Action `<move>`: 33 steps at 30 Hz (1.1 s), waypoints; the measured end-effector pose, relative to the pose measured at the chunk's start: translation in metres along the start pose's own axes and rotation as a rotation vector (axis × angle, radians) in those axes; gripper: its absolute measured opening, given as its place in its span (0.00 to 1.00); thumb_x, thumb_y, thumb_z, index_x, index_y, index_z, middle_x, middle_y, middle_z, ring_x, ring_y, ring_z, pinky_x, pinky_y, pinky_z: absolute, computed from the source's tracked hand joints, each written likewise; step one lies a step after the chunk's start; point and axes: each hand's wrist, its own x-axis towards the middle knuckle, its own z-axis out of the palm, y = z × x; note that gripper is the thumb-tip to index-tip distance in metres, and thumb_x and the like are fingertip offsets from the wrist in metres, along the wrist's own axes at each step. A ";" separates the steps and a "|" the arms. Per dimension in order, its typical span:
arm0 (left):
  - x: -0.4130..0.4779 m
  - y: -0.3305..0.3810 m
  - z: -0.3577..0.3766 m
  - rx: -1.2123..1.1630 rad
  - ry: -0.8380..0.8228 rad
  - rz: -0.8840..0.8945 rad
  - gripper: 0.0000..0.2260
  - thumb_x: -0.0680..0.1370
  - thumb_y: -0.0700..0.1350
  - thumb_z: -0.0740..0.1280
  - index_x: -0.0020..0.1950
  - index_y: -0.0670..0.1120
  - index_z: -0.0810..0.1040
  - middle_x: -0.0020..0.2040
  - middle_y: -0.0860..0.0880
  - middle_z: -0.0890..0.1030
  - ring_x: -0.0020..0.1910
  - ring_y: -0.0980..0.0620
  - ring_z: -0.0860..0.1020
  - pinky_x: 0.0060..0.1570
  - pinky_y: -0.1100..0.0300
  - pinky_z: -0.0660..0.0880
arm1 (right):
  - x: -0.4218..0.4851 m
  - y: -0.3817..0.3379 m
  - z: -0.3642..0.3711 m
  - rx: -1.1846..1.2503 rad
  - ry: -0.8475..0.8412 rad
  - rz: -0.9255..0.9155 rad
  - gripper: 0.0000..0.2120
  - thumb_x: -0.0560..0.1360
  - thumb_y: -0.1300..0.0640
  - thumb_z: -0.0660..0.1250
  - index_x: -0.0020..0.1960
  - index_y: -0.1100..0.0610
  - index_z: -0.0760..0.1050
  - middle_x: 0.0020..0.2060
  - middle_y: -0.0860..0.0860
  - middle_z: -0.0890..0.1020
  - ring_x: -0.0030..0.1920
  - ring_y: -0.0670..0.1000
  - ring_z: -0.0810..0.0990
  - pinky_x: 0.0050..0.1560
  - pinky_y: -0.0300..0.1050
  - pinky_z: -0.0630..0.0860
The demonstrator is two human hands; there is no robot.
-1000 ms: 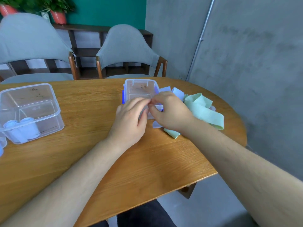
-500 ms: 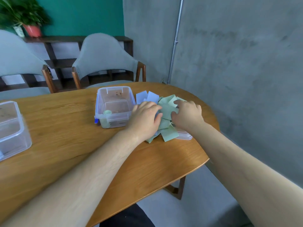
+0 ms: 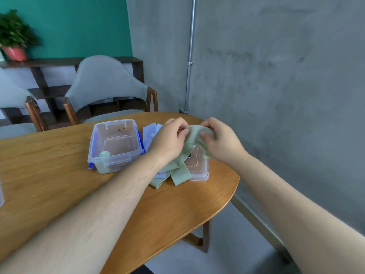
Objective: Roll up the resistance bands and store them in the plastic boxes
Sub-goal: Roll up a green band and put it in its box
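together, both hands' fingers pinch the green band above the lid.

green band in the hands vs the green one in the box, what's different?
The held green band is unrolled and hangs loose; the boxed green band is wound into a tight spiral. The left hand and right hand grip the held green band; the boxed green band stands on end, untouched, in the clear box. Both are pale green.
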 end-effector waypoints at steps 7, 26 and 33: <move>0.015 0.052 -0.052 -0.337 0.196 0.098 0.09 0.83 0.43 0.64 0.59 0.53 0.80 0.54 0.49 0.77 0.51 0.59 0.78 0.51 0.71 0.72 | 0.028 -0.067 -0.064 0.319 0.021 -0.072 0.03 0.79 0.60 0.67 0.48 0.53 0.75 0.39 0.45 0.80 0.37 0.43 0.77 0.40 0.38 0.74; -0.148 -0.038 -0.269 -0.635 0.647 -0.396 0.07 0.77 0.38 0.71 0.54 0.44 0.81 0.52 0.43 0.84 0.55 0.43 0.83 0.57 0.48 0.80 | -0.026 -0.238 0.125 0.658 -0.528 -0.019 0.04 0.78 0.57 0.68 0.52 0.56 0.76 0.49 0.52 0.85 0.47 0.51 0.84 0.51 0.51 0.81; -0.165 -0.057 -0.285 -0.344 0.611 -0.341 0.06 0.77 0.42 0.72 0.53 0.50 0.81 0.50 0.52 0.84 0.49 0.57 0.81 0.46 0.64 0.74 | -0.029 -0.263 0.165 0.257 -0.495 -0.047 0.24 0.76 0.51 0.67 0.71 0.53 0.70 0.67 0.48 0.75 0.65 0.49 0.74 0.62 0.46 0.74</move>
